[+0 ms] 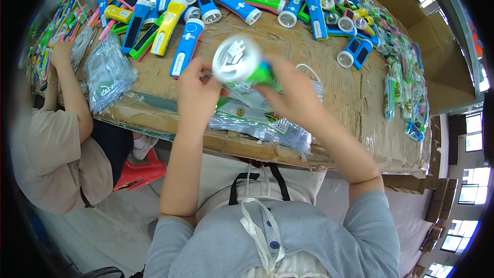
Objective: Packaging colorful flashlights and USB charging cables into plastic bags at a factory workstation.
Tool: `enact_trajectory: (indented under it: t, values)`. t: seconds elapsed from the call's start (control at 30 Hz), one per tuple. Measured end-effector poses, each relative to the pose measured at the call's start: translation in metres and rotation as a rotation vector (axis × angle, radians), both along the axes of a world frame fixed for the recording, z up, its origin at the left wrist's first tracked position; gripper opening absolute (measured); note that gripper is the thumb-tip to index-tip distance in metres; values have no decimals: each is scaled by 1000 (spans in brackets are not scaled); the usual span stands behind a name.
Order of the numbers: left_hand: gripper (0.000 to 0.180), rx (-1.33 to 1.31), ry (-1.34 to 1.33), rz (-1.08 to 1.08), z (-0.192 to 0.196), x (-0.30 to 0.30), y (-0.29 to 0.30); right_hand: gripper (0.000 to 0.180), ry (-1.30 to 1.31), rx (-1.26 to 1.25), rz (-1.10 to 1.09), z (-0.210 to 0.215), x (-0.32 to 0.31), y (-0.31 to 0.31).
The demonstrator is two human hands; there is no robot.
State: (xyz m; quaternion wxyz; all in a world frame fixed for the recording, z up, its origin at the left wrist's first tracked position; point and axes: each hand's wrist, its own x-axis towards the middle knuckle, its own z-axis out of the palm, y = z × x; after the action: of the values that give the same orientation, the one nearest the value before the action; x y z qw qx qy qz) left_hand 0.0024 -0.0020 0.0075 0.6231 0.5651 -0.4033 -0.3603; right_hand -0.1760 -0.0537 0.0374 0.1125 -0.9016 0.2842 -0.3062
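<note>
Blur softens the flashlight [236, 61] at the near middle of the table [342, 108], so its fine detail is hard to make out. The right hand [296, 95] closes around its body and hides much of it; the left hand [198, 90] is curled beside the lamp end, and whether it grips anything I cannot tell. The flashlight has a broad, round white head with pale shapes inside, and green and blue show behind it. Below it lie clear plastic bags [239, 124], partly covered by the hands, with green printing too small to read. Small pale labels mark the loose flashlights [167, 28] on the far side. On the left, a co-worker [67, 159] is cut off by the dark rim.
</note>
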Motion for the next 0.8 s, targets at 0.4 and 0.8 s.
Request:
enact_trajectory:
  t: [0.4,0.8]
  values:
    - [13,-18,-263,112,20,-18,1,36,460,-13,-106,8,-21,1]
    - [14,-11,-381,103,4,-6,-8,22,-419,216,-403,-22,-14,-32]
